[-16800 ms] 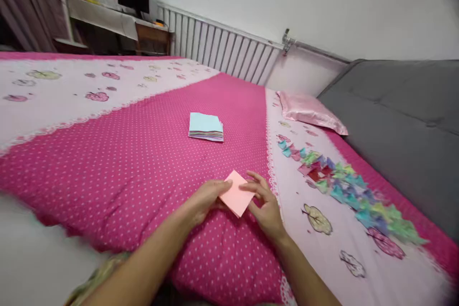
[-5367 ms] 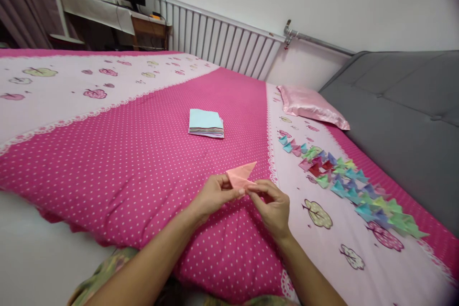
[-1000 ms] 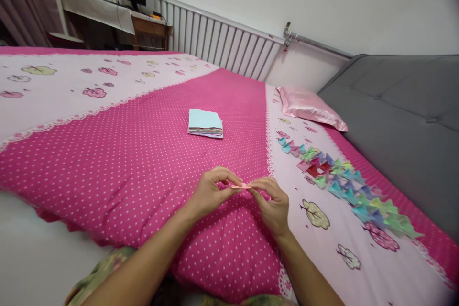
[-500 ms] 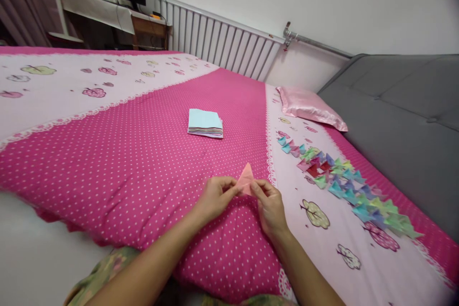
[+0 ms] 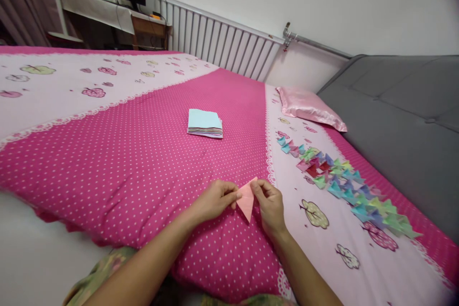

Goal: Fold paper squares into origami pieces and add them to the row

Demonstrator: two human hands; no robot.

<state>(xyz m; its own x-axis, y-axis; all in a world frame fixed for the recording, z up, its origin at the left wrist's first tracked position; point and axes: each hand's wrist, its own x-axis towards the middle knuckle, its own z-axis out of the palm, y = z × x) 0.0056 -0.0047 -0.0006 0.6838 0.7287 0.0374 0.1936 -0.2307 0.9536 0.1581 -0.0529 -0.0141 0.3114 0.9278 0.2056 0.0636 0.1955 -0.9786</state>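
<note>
A small pink folded paper triangle (image 5: 246,201) is pinched between both hands just above the pink dotted bedspread (image 5: 150,153), its point turned down toward me. My left hand (image 5: 214,199) grips its left corner with closed fingers. My right hand (image 5: 270,203) pinches its right corner. Further up the bed lies a stack of coloured paper squares (image 5: 205,124) with a light blue sheet on top.
A row of several folded paper shapes (image 5: 344,186) in mixed colours lies on the pale strip at the right. A pink pillow (image 5: 308,107) sits by the grey headboard (image 5: 405,119). A white radiator (image 5: 218,43) lines the far wall.
The folded pink paper, held edge-on a second ago, then point up, is now flipped with its point down. Both hands have sunk slightly toward the bedspread.
</note>
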